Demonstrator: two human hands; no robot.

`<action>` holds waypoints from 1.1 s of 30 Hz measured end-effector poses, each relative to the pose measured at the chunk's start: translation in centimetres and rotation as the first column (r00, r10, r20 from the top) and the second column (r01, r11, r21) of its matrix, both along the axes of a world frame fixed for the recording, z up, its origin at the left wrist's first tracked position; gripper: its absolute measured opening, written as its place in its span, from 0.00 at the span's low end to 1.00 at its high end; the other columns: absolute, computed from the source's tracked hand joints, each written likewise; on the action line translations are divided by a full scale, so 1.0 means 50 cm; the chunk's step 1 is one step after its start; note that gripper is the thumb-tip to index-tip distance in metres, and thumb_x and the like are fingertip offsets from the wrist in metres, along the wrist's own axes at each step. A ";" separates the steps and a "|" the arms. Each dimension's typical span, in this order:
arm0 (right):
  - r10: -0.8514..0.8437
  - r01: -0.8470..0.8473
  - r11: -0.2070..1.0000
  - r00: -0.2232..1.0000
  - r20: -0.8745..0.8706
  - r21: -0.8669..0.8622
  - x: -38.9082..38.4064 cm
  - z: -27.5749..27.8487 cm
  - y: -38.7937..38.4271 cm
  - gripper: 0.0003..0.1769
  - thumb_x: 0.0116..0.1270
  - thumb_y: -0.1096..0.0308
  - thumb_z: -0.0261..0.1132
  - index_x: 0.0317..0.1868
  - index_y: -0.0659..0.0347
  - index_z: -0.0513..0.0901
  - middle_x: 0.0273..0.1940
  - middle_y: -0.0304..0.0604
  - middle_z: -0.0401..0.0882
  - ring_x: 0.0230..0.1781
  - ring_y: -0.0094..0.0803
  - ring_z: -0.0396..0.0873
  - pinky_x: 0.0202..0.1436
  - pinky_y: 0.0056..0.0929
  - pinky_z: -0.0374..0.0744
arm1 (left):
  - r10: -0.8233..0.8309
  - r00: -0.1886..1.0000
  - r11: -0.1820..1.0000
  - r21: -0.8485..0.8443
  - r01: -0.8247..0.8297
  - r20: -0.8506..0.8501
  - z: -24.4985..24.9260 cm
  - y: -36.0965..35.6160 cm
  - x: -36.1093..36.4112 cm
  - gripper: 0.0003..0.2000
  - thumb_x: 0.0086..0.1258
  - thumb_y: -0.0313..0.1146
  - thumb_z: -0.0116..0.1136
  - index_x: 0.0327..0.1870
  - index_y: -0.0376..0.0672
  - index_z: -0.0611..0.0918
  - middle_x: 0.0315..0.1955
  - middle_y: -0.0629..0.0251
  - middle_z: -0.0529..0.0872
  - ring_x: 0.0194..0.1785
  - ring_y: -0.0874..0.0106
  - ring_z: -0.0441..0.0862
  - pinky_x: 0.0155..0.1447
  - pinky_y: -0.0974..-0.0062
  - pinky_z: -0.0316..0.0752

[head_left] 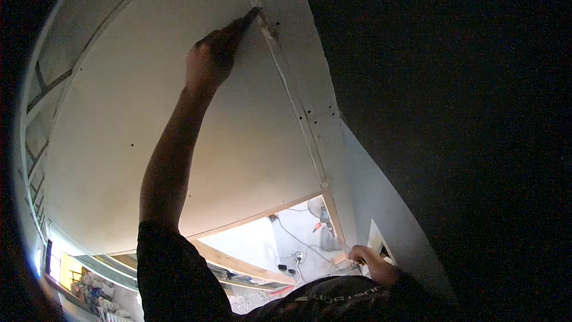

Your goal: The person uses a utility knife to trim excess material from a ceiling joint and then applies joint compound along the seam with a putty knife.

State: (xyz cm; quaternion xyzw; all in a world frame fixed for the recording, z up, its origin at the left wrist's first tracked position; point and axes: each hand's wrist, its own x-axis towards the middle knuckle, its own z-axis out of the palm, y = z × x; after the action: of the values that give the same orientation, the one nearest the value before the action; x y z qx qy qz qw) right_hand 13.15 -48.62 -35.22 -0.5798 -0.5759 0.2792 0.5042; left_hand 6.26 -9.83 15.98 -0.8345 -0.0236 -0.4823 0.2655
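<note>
My left hand (pixel 211 56) is raised on an outstretched arm and closed around a dark, flat tool (pixel 250 16) that looks like a putty knife. The tool's tip touches the pale filled seam (pixel 271 39) between two drywall boards, near the top of the view. Wet-looking filler runs in a strip along this joint, wider near the tool. Low on the right, my right hand (pixel 372 262) is held near my chest with its fingers curled; what they hold, if anything, I cannot make out.
A large drywall board (pixel 131 113) with dark screw heads spans the view. A wood-framed opening (pixel 262 209) below shows cables, a wall socket (pixel 299 257) and tools. Piled items (pixel 95 286) stand at the lower left. Darkness fills the right side.
</note>
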 end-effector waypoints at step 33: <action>-0.050 0.054 0.996 0.997 -0.054 0.065 0.001 -0.002 0.001 0.38 0.59 0.53 0.81 0.60 0.62 0.69 0.50 0.49 0.73 0.50 0.36 0.74 0.59 0.35 0.73 | 0.026 0.996 0.989 0.146 -0.013 -0.087 0.004 0.050 0.009 0.23 0.76 0.25 0.54 0.69 0.58 0.80 0.56 0.63 0.89 0.47 0.59 0.89 0.48 0.62 0.88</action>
State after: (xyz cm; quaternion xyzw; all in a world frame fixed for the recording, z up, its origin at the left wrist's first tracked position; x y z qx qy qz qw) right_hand 13.22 -48.59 -35.34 -0.5699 -0.5563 0.2616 0.5452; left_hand 6.69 -7.35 16.19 -0.8332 0.0153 -0.4427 0.3311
